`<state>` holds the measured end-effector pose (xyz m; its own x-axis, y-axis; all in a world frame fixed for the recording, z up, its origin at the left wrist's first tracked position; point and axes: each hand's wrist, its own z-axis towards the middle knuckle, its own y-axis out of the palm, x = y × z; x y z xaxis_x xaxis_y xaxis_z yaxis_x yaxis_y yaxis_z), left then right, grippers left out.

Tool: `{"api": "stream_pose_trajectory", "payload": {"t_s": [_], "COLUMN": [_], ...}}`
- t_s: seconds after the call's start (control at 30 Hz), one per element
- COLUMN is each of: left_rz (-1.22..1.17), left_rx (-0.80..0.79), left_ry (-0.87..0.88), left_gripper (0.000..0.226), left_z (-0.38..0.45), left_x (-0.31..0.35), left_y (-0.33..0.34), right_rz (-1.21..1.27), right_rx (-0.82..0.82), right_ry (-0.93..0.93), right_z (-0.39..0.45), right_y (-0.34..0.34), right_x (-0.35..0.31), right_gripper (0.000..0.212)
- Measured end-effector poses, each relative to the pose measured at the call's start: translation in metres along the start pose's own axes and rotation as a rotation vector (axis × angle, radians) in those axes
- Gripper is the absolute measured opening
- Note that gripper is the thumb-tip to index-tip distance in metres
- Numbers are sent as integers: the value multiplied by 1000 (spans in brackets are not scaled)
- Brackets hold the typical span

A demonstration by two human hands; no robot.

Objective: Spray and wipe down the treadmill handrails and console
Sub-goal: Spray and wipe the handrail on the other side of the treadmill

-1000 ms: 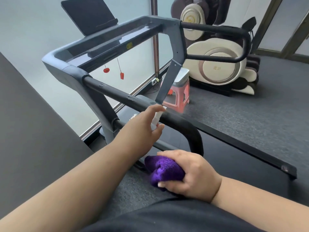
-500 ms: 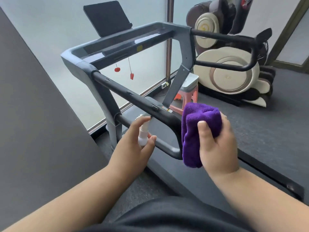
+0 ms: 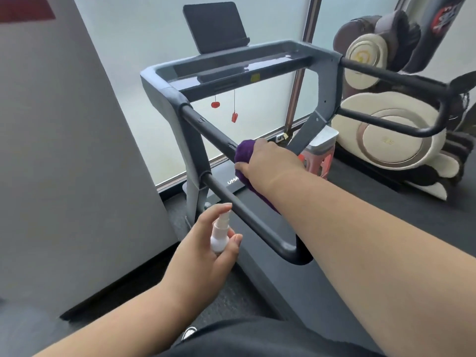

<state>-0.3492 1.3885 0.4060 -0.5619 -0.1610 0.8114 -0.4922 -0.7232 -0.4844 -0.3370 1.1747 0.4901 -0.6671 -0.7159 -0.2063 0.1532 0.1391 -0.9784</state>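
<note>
Along the left edge of our view we see a grey wall panel standing beside the treadmill. Just right of its lower corner, our left hand holds a small white spray bottle: the fingers curl round its body, the thumb lies against its side and the forefinger rests on top of the nozzle. The bottle stands upright, just beside the lower bar of the left handrail, apart from it. That handrail runs from the console's left corner down toward us and loops back at its near end. On its upper bar, about midway along, our right hand grips a purple cloth, fingers wrapped over it and pressing it onto the bar; part of the cloth hangs beneath the wrist. Above sits the console with a dark tablet on its far edge and a red safety key dangling below. Farther right, the right handrail crosses before a massage chair, with a pink stool beyond the treadmill.
</note>
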Motion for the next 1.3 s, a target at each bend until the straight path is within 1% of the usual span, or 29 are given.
{"api": "stream_pose_trajectory", "payload": {"t_s": [0.07,0.17,0.3,0.37,0.5,0.63,0.67,0.73,0.77,0.87,0.97,1.07,1.17,1.23,1.3], "left_rz": [0,-10,-33,-43,-65,-110,-114,-105,-97,-80,-77,-65,-55,-32,6], "left_rx": [-23,-51,-39,-36,-20,-19,-27,-42,-50,-68,-91,-126,-152,-162,-174], "left_ry": [-17,-27,-31,-43,-54,-60,-56,-43,-38,-32,-28,0,22,38,50], "left_gripper": [47,46,47,49,49,48,48,48,48,48,48,48,49,51,52], "left_z": [-6,-14,-19,-17,-10,-6,-6,-9,-11,-16,-19,-19,-18,-17,-16], "left_x": [-1,-2,-8,-12,-15,-9,-8,-4,-3,-1,1,5,7,7,7], "left_y": [2,5,2,-2,-6,-3,-2,2,4,8,12,17,20,21,22], "right_rz": [-32,-35,80,93,-28,-117,-115,-94,-80,63,144,209,378,514,629], "right_rx": [-6,4,19,45,56,2,-27,-52,-36,42,107,288,460,541,567], "right_ry": [-25,-67,-74,-71,-47,-116,-120,-126,-136,-153,-149,-178,-144,-104,-72], "right_z": [1,-16,-57,-70,-57,-14,-5,6,6,-12,-39,-74,-102,-115,-128], "right_y": [-1,-4,-1,3,3,-1,-2,-1,0,5,11,29,59,84,110], "right_x": [1,18,60,71,57,23,16,12,15,37,60,80,98,109,120], "right_gripper": [67,59,47,45,53,50,52,64,68,66,74,71,73,74,75]}}
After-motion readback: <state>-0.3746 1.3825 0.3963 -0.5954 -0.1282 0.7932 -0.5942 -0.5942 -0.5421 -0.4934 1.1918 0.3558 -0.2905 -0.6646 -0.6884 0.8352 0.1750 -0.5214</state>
